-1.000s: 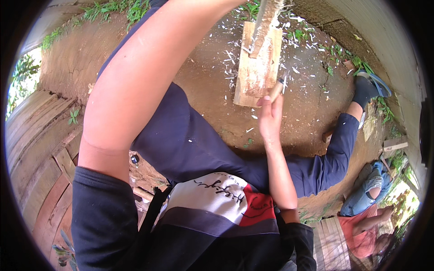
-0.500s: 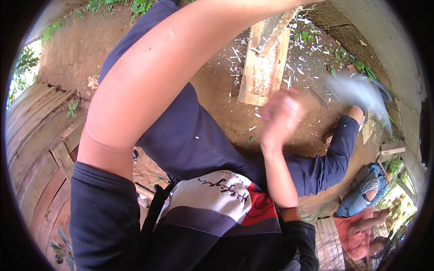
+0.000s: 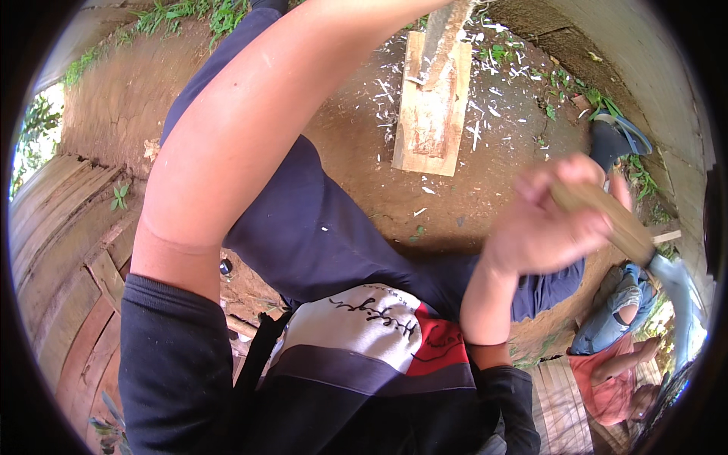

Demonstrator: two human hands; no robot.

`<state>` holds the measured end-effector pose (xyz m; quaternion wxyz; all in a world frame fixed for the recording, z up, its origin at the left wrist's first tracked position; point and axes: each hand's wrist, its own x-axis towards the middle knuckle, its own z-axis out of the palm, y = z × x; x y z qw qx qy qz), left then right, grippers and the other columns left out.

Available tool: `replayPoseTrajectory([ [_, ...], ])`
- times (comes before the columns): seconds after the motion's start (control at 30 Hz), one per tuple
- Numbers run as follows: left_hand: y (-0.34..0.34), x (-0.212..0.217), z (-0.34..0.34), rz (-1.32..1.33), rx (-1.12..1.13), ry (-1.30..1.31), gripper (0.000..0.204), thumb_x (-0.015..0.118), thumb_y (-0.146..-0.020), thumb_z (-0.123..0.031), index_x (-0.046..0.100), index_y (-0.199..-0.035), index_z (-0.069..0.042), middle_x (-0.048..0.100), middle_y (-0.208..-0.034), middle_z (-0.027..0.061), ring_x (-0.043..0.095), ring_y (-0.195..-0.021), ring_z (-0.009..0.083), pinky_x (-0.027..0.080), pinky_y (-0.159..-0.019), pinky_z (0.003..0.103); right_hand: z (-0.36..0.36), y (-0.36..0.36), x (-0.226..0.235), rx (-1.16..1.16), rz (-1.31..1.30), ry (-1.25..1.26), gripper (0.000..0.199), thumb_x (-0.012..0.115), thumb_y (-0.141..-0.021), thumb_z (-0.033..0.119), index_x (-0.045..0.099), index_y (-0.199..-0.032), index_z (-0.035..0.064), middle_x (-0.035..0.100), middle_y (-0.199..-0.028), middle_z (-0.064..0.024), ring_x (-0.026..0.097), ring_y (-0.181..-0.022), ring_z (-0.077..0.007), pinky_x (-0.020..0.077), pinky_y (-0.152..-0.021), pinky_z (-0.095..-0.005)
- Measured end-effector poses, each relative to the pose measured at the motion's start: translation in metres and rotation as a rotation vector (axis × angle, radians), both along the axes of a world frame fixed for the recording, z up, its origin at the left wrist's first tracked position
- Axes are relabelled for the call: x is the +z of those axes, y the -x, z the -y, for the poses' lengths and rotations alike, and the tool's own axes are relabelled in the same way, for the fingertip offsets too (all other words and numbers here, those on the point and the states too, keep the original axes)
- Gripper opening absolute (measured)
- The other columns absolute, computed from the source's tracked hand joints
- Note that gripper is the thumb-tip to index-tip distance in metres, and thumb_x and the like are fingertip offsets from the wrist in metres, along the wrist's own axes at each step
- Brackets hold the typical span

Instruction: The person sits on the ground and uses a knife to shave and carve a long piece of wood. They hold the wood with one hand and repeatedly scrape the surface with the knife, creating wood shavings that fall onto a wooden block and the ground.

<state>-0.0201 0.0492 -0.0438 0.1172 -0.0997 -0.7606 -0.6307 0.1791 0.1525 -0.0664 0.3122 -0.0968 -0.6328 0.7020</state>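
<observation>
My right hand, raised at the right and blurred by motion, grips a tool by its wooden handle. The tool's greyish metal head points away to the right; blur hides its exact kind. My left forearm stretches up across the view, and the hand lies past the top edge. Close to that wrist, a rough piece of wood stands slanted on a board. This pale board lies on the ground, its middle scraped and reddish brown.
White wood chips are scattered on the dirt around the board. My legs spread on both sides. A foot in a sandal is at the right. Another person sits at lower right. Wooden planks line the left.
My right hand has swung to the right and up from beside the board, carrying the tool. The board and my left arm appear slightly farther left in the view.
</observation>
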Motion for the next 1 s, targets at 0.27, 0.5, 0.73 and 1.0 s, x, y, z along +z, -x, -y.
replayPoseTrajectory([
  [0.27,-0.009,0.005,-0.005,-0.039,-0.053,-0.038,0.057,0.062,-0.088,-0.041,0.048,-0.112,0.009,0.062,-0.109,0.0316,0.062,-0.105,0.0397,0.046,-0.093,0.042,0.006,-0.026,-0.119,0.436,1.153,-0.313,0.033,0.045,-0.103,0.029,0.052,-0.114,-0.0021,0.056,-0.08,-0.0082,0.057,-0.071,-0.021,0.0499,-0.069,-0.0397],
  [0.5,-0.028,0.01,-0.002,-0.065,0.071,0.071,0.056,0.061,-0.089,-0.039,0.047,-0.114,0.01,0.061,-0.11,0.032,0.061,-0.106,0.0394,0.047,-0.094,0.042,0.001,-0.009,0.019,0.25,0.276,0.221,0.046,0.049,-0.101,0.041,0.045,-0.128,0.0041,0.055,-0.078,-0.0048,0.046,-0.054,-0.0084,0.0368,-0.045,-0.0216],
  [0.73,-0.026,0.016,-0.012,-0.101,0.054,0.068,0.057,0.061,-0.088,-0.039,0.047,-0.113,0.01,0.061,-0.11,0.0314,0.062,-0.105,0.0377,0.047,-0.093,0.042,0.02,-0.049,-0.115,0.222,0.725,0.066,0.027,0.043,-0.104,0.027,0.048,-0.119,0.0043,0.052,-0.082,-0.002,0.048,-0.064,-0.0084,0.0406,-0.056,-0.0213],
  [1.0,-0.024,0.008,0.001,-0.087,0.085,0.147,0.058,0.061,-0.086,-0.036,0.046,-0.114,0.012,0.062,-0.108,0.0309,0.063,-0.1,0.0362,0.049,-0.09,0.042,-0.001,-0.028,-0.002,0.206,0.328,0.1,0.051,0.045,-0.1,0.045,0.043,-0.127,0.0018,0.056,-0.08,-0.0051,0.049,-0.056,-0.011,0.0401,-0.047,-0.0237],
])
